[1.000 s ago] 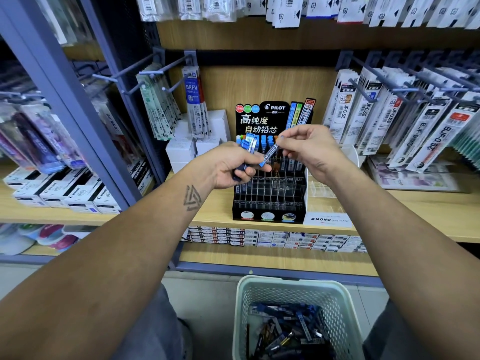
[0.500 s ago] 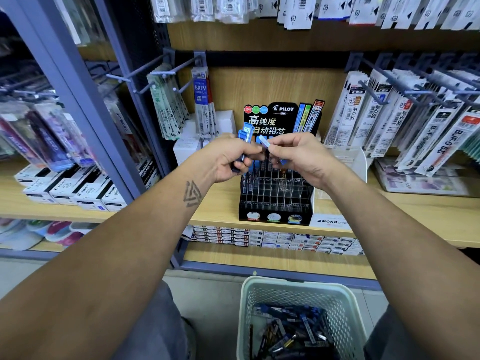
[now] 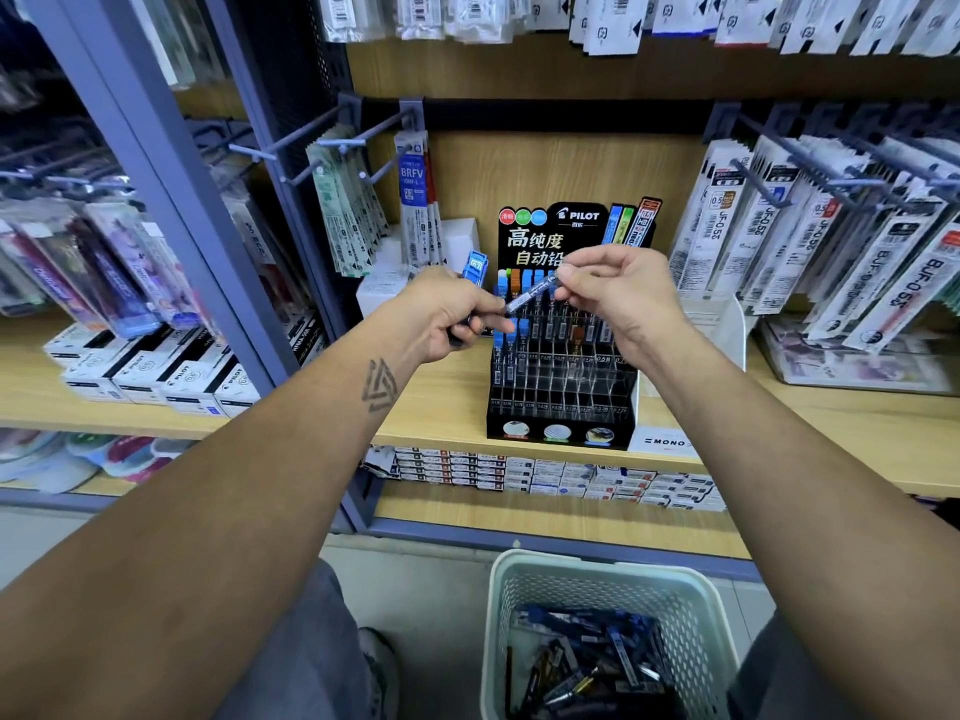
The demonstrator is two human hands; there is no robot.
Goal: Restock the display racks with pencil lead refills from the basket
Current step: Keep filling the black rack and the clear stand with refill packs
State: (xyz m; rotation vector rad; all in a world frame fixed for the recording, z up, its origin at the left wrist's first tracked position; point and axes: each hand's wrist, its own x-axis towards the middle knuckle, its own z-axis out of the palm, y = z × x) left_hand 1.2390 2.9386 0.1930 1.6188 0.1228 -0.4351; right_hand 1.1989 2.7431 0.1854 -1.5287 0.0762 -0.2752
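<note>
One refill (image 3: 531, 295) is pinched slantwise in the right hand (image 3: 618, 298) above the rack (image 3: 561, 392), presumably to be sorted into its slot. Spare refills (image 3: 475, 270) are gripped in the left hand (image 3: 449, 317). The basket (image 3: 670, 610) stands on the floor below, within reach.

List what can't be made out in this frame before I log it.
- Head view: how many lead refills the left hand holds; its fingers cover all but the blue caps.
- Label on the refill tube pinched by the right hand: too small, blurred.
- Pilot rack upper slots: hidden behind both hands.
- Basket contents: cut off by the bottom edge.
</note>
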